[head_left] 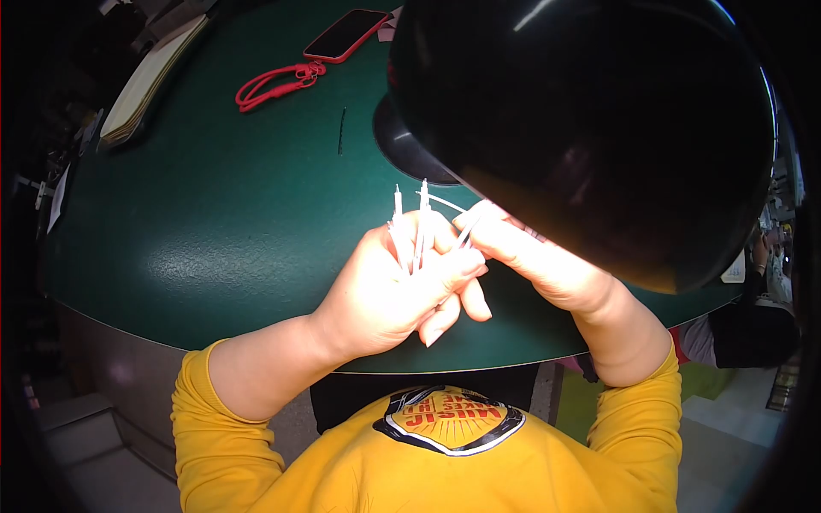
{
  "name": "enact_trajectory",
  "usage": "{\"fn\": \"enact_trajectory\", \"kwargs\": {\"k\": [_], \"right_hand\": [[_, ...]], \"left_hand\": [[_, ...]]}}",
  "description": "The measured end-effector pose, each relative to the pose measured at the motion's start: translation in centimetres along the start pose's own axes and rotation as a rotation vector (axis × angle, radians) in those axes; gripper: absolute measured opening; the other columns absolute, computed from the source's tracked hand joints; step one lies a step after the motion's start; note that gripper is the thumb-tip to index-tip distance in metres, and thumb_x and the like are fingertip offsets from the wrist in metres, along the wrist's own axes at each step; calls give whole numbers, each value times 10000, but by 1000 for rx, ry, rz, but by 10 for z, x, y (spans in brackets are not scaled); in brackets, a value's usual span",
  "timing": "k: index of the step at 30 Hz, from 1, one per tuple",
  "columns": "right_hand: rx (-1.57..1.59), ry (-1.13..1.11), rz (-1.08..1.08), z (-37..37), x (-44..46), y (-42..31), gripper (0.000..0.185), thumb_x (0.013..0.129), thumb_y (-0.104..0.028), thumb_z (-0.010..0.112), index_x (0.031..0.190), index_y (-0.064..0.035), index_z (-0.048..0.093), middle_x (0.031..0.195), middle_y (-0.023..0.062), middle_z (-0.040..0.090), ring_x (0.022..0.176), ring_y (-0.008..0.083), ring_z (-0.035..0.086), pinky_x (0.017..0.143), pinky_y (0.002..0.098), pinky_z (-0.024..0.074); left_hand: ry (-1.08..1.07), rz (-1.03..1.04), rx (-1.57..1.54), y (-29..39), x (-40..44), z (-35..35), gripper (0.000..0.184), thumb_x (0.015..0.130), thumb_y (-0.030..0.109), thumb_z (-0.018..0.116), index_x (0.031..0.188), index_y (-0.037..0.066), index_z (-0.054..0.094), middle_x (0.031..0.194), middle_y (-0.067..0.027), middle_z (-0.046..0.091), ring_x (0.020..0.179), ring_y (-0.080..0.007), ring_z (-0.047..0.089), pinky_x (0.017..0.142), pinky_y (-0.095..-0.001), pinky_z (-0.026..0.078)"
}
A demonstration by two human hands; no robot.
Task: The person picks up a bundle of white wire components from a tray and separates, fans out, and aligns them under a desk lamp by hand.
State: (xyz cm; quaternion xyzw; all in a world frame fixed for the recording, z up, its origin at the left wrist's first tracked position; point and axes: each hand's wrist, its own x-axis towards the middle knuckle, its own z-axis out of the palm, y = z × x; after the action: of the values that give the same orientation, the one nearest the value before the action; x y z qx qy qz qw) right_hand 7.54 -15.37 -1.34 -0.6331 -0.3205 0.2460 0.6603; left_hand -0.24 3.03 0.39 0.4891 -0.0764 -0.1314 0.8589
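Observation:
My left hand (389,286) is closed around several slim white sticks (420,227) with narrow pointed tips, which stand up between its fingers. Bright light washes them out, so I cannot tell their kind. Against it, fingers bent in a pinch, is my right hand (534,261). A thin pale strip (468,229) runs between the fingertips of both hands. Another fine white strand (440,201) slants toward the right fingertips. What exactly the right fingers grip is partly hidden by glare and by the lamp shade.
A large black lamp shade (590,128) hangs over the right hand, its round base (398,145) behind. On the green table (205,214) lie a black hairpin-like piece (342,131), a phone (346,36) with a red strap (278,84), and stacked papers (152,81). Another person (744,333) is at right.

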Motion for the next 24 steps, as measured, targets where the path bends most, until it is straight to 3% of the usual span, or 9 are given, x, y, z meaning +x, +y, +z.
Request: {"fn": "enact_trajectory", "kwargs": {"k": [11,14,17,20,21,24], "right_hand": [[92,-1,43,2,0,7,206,887,-113,544,1048,9,583,883,76,617,767,93,556,683,226,440],[109,-21,96,5,2,1,233,918,-178,498,1032,13,568,830,55,590,708,72,512,616,207,402],[-81,-81,191,-4,1,-6,288,939,-247,449,980,18,554,758,29,530,659,77,467,572,202,367],[688,11,142,-8,4,15,320,948,-286,412,956,11,528,729,21,472,608,90,412,540,210,360],[489,97,68,16,12,-13,344,950,-292,396,1033,23,506,754,28,471,595,105,407,529,208,352],[444,112,-36,16,6,1,381,951,-303,401,1105,33,494,753,22,468,596,95,402,521,207,349]], "left_hand": [[-79,-121,-69,3,-3,-3,228,943,187,450,916,-28,520,732,-153,637,446,-129,566,382,-187,391],[-111,-125,-41,3,-3,-1,269,953,222,422,953,-29,520,753,-155,638,467,-134,583,385,-180,399],[-125,-71,-24,1,-3,1,285,958,240,403,978,-17,524,766,-155,639,489,-127,590,394,-172,407],[-183,-191,-15,3,-4,-2,302,965,257,379,988,-6,526,760,-149,634,488,-109,572,414,-176,415],[-179,-214,-68,4,-3,-1,266,960,239,409,949,7,538,710,-113,618,463,-77,506,447,-174,402],[-159,-169,87,2,1,-1,225,947,214,452,904,13,544,665,-77,594,454,-56,436,468,-175,377]]}}
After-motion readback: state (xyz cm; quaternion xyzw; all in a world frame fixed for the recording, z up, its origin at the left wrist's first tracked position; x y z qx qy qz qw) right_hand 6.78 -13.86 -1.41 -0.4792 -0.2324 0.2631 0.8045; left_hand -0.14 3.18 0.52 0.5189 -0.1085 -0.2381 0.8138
